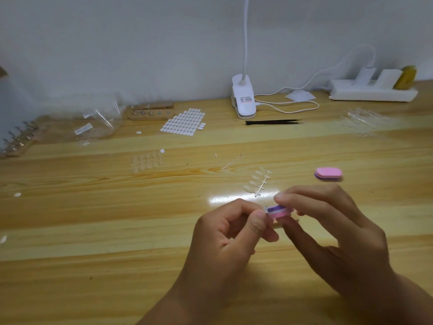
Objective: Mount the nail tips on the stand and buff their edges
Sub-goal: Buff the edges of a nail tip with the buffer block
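We are holding both hands low over the table (93,231), close together. Our right hand (328,221) is pinching a small pink-and-purple buffer (278,211) between thumb and fingertips; our left hand (232,231) is curling its fingers in and pinching a tiny clear tip (266,209) between thumb and forefinger. Only a pale edge of the tip is showing, and it is touching the buffer's left end. Just beyond the hands a strip (256,182) of clear tips is lying on the wood, with a bare sprue (232,161) behind it; a second buffer (328,173) is resting to the right, well apart from the strip. A cluster of loose tips (146,160) is lying further left. The wooden stand (151,112) is sitting at the back by the wall, beside a sticker sheet (184,123); we cannot tell whether any tips are sitting on it. Black tweezers (273,122) are lying in front of a white clip lamp (243,99).
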The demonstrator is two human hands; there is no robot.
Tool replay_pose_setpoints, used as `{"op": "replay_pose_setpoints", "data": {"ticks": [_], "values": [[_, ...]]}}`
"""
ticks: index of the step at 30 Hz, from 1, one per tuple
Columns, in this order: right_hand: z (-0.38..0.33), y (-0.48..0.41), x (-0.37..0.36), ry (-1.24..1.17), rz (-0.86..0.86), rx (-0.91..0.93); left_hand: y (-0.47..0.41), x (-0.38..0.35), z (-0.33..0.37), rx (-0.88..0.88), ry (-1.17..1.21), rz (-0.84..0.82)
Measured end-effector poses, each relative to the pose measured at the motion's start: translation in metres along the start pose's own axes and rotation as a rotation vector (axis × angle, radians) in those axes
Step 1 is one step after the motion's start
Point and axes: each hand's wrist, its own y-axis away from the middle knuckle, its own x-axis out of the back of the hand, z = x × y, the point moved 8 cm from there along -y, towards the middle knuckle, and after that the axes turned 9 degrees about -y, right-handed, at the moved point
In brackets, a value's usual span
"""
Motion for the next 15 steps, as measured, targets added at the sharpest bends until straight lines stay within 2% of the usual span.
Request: {"op": "replay_pose_setpoints", "data": {"ticks": [7,15], "values": [[-0.0032,-0.0027,-0.0006,-0.141,-0.041,-0.029,-0.0014,0.0056,0.0028,-0.027,-0.004,0.037],[0.0024,-0.0023,-0.0075,-0.107,-0.165,-0.072,-0.0021,0.0071,0.0074,-0.05,0.03,0.061]]}}
